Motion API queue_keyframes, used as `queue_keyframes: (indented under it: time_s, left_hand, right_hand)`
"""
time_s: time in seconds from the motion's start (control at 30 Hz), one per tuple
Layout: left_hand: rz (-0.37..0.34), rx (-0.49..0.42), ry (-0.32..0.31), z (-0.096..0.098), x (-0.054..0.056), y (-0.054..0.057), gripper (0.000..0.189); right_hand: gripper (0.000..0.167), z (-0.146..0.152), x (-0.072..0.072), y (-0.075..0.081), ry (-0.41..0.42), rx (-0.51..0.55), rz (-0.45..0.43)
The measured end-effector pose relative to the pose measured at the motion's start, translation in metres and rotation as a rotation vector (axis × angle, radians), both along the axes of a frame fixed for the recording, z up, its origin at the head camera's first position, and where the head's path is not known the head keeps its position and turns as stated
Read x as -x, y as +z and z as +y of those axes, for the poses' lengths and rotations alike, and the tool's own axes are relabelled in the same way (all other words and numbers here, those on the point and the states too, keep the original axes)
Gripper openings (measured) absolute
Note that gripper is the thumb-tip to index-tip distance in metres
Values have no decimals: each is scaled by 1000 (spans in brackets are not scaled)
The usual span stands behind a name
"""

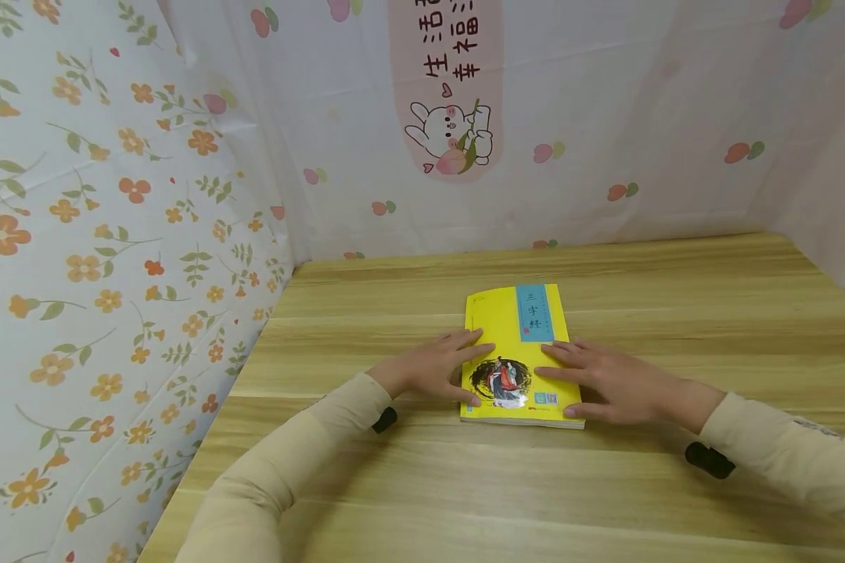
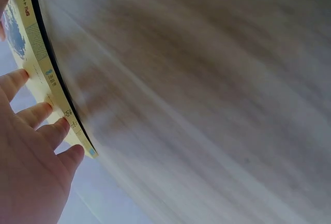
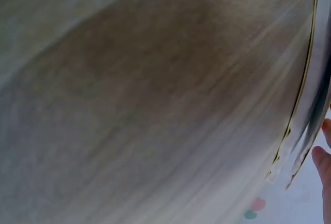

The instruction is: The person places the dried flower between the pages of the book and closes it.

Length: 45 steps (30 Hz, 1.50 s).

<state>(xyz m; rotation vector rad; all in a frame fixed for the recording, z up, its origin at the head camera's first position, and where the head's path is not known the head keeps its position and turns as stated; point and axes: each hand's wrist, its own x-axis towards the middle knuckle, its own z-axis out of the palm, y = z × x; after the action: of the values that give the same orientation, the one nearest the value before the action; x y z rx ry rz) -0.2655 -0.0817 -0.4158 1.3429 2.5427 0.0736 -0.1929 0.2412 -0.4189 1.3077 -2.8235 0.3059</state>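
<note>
A closed yellow book (image 1: pixel 496 332) lies flat on the wooden table, with a blue title panel at its upper right and a painted figure low on the cover. My left hand (image 1: pixel 438 366) rests at the book's left edge, its spread fingers reaching onto the cover. From the other side, my right hand (image 1: pixel 620 383) touches the right edge with fingers extended over the cover. In the left wrist view, the fingertips lie along the book's spine (image 2: pixel 44 63). The right wrist view shows the page edges (image 3: pixel 310 74) slightly parted, with a fingertip beside them.
The wood-grain table (image 1: pixel 422 485) extends around the book on all sides. A floral curtain (image 1: pixel 113 274) hangs along the left, and a pale printed cloth (image 1: pixel 605 102) with a rabbit picture closes off the back. Dark wrist devices (image 1: pixel 709 460) sit under both wrists.
</note>
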Motion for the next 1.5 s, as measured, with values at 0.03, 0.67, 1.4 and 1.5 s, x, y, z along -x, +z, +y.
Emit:
queue_keyframes:
  time_s: [0.03,0.67,1.4,1.5]
  left_hand:
    - [2,4,-1,0,0,0,94]
    - [66,55,14,7,-2,5,90]
    - [85,-29,-47,-4,-5,1,86]
    - [84,-50,-41,-6,-4,4,83]
  right_hand:
    - [64,0,0,-1,1,0,-8]
    - [66,-1,4,-7,-5,-14,-93]
    - [69,8,8,18,-105,71,22]
    - [71,10,11,24,-122,78,26]
